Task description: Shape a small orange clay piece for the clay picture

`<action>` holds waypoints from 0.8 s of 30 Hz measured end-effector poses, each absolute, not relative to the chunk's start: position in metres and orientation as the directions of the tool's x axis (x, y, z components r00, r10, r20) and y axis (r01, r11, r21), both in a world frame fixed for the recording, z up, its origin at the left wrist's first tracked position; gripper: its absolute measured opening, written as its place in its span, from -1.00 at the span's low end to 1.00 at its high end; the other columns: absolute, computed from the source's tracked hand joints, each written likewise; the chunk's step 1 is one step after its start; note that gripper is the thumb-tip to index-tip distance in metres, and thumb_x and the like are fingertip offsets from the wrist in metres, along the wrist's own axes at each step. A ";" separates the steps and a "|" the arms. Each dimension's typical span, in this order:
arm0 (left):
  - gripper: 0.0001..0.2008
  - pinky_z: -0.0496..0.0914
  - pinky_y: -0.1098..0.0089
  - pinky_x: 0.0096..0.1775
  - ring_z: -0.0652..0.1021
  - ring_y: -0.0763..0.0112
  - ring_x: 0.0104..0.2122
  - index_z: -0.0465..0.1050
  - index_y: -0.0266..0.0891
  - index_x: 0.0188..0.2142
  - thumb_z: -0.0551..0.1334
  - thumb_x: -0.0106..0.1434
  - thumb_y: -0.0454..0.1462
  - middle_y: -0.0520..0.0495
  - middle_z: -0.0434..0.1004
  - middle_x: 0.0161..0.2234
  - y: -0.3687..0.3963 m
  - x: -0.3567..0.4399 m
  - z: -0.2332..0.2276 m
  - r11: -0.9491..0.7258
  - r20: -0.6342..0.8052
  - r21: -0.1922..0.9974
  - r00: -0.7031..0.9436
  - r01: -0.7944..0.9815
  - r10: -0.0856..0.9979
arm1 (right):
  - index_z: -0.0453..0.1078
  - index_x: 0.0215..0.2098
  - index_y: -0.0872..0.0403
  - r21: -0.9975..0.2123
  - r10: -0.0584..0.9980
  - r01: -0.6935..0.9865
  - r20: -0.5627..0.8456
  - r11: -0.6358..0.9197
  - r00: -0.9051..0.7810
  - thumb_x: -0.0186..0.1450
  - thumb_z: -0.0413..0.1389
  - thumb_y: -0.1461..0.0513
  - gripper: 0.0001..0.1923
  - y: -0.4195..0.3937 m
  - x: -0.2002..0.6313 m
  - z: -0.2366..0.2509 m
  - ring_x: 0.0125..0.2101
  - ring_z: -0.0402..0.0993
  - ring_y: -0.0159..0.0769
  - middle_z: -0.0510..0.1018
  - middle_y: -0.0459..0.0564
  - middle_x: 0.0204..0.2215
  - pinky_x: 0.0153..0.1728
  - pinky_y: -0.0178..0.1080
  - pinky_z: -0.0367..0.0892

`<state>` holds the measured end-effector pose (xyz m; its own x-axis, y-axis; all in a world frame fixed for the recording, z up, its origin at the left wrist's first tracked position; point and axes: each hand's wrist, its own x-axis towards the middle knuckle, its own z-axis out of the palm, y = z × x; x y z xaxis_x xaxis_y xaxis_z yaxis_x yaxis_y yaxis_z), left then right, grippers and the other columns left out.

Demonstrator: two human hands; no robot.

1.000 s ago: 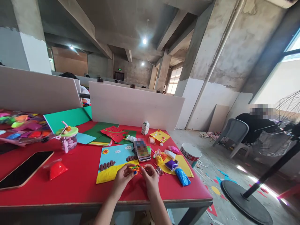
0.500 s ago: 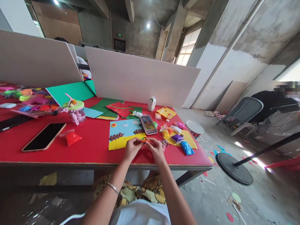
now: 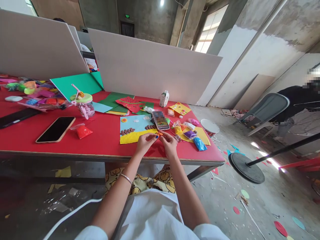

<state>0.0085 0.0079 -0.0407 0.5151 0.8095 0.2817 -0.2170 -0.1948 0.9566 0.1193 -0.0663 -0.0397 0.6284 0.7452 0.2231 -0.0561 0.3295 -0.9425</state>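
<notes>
The single view comes from a camera worn on the person's head, looking forward and down over the near edge of the red table. It sits close above the person's lap and forearms, with the white divider boards across the far side. To the right it takes in the concrete floor and a grey chair.

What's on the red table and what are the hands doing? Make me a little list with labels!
left hand: pinches the small orange clay piece
right hand: pinches the same piece from the other side
under the hands: red table
just beyond: blue and yellow picture sheet
right of hands: blue clay bag, purple clay bag
left side: phone, red clay bag, jar
</notes>
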 end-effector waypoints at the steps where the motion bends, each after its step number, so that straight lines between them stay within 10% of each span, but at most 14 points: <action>1: -0.68 0.47 0.40 -0.35 0.57 0.37 -0.44 0.54 -0.33 -0.37 0.35 0.02 -0.09 -0.13 0.61 -0.41 0.008 0.009 -0.041 -0.204 0.288 0.954 0.491 -0.218 0.822 | 0.55 -0.24 0.10 -0.942 0.757 -0.071 0.218 0.329 0.616 0.04 0.27 0.06 -0.63 -0.067 0.119 -0.039 -0.23 0.56 -0.21 0.64 0.02 -0.25 -0.14 -0.16 0.45; 15: -0.72 0.50 0.34 -0.26 0.60 0.28 -0.33 0.54 -0.27 -0.32 0.29 0.11 -0.09 -0.14 0.62 -0.33 0.005 0.008 -0.041 -0.309 0.341 0.940 0.408 -0.144 0.847 | 0.54 -0.18 0.08 -0.976 0.829 -0.034 0.163 0.214 0.535 0.00 0.32 0.04 -0.55 -0.071 0.117 -0.034 -0.23 0.57 -0.14 0.65 0.02 -0.29 -0.21 -0.16 0.47; 24: -0.68 0.52 0.31 -0.30 0.59 0.32 -0.46 0.52 -0.28 -0.39 0.35 0.03 -0.05 -0.09 0.59 -0.46 0.007 0.010 -0.043 -0.207 0.274 0.952 0.327 -0.225 0.905 | 0.50 -0.29 0.10 -0.954 0.682 -0.005 0.211 0.300 0.700 0.01 0.29 0.04 -0.62 -0.063 0.119 -0.041 -0.24 0.56 -0.17 0.64 0.04 -0.30 -0.16 -0.13 0.45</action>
